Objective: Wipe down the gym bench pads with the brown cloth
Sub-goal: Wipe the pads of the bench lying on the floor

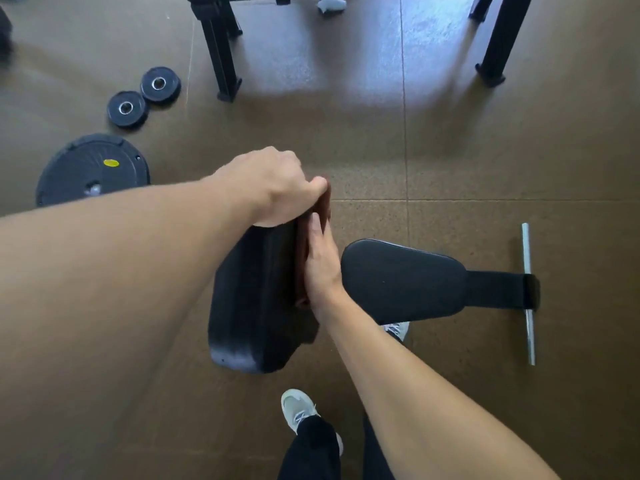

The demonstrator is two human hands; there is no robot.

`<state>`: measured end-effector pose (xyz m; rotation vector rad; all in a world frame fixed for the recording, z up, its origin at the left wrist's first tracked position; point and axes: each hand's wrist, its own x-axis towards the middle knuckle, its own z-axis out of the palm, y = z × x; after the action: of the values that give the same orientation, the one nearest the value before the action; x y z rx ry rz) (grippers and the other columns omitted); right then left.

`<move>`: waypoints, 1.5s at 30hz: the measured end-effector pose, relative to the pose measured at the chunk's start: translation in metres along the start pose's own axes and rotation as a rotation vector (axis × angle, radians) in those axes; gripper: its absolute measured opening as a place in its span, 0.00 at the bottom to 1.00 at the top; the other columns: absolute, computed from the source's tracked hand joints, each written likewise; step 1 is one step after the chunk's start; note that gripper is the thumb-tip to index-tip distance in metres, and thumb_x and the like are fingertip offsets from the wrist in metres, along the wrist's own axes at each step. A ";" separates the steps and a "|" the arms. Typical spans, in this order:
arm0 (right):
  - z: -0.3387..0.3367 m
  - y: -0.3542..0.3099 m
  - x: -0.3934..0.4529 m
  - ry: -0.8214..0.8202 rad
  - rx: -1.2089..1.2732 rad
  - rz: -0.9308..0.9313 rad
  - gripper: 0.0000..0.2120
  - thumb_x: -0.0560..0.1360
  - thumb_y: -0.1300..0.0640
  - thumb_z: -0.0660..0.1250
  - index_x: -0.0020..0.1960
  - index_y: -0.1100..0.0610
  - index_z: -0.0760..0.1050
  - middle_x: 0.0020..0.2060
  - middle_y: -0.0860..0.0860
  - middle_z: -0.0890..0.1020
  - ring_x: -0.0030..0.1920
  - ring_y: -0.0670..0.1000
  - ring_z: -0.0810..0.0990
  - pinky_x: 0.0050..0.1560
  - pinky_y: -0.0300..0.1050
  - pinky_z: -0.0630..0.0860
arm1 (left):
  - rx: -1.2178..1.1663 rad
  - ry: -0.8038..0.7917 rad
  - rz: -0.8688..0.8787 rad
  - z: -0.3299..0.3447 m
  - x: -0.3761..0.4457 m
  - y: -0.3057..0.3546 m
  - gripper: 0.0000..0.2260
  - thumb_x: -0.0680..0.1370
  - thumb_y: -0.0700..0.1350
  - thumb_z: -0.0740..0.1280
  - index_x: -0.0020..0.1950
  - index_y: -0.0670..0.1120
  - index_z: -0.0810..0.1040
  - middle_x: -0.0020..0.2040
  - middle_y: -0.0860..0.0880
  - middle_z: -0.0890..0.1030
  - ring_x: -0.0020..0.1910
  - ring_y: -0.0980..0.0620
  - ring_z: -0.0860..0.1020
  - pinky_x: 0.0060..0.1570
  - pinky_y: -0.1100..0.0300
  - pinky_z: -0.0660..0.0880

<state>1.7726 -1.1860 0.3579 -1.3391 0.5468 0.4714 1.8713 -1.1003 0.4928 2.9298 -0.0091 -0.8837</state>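
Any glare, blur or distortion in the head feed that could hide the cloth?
Head view: window glare washes the floor up top; wide-angle stretch swells the left forearm; brown cloth is mostly covered by the right hand and left hand, against the dark back pad.

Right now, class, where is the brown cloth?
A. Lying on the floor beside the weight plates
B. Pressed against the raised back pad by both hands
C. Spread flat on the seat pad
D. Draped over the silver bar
B: the brown cloth sits on the raised back pad, the left hand gripping its top, the right hand flat against it.
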 end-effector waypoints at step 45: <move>-0.014 -0.021 -0.133 -0.106 0.117 -0.065 0.22 0.79 0.38 0.61 0.73 0.34 0.70 0.67 0.39 0.80 0.71 0.43 0.75 0.75 0.49 0.67 | -0.185 0.164 0.017 -0.003 0.007 0.001 0.24 0.75 0.63 0.50 0.59 0.56 0.80 0.64 0.47 0.80 0.61 0.39 0.77 0.58 0.48 0.71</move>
<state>1.6795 -1.2041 0.4539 -1.2088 0.4353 0.4473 1.8784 -1.1009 0.4917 2.8132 0.0550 -0.6037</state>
